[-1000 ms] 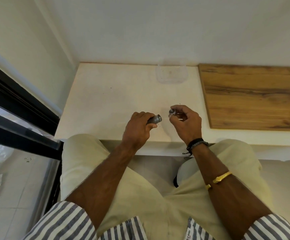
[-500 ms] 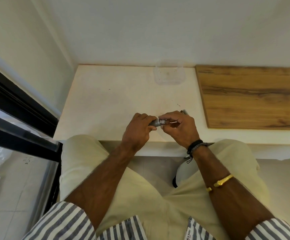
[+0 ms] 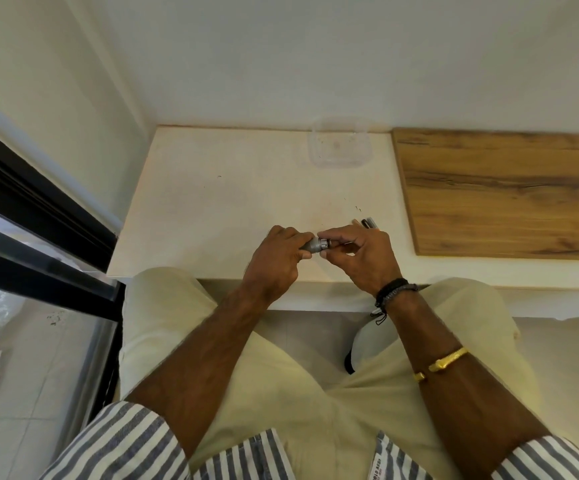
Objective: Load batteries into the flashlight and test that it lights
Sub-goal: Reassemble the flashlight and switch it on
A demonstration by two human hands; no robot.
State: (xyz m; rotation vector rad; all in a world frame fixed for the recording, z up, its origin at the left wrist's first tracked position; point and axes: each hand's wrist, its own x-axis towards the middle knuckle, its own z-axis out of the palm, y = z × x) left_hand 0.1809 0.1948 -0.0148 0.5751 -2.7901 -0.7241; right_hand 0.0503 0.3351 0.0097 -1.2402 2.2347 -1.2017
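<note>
Fingers of the left hand curl tight around the grey flashlight just above the desk near its front edge, while the right hand pinches its exposed end, both wrists bent inward, knuckles up.

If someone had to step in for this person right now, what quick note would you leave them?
Left hand: wrapped round the small grey metal flashlight body, above the white counter.
Right hand: fingertips pinching the grey end cap against the body's open end.
Dark pen-like items lie beyond the right hand; I cannot tell what they are.
Left: seat the cap fully, then test the light. No light visible yet.
</note>
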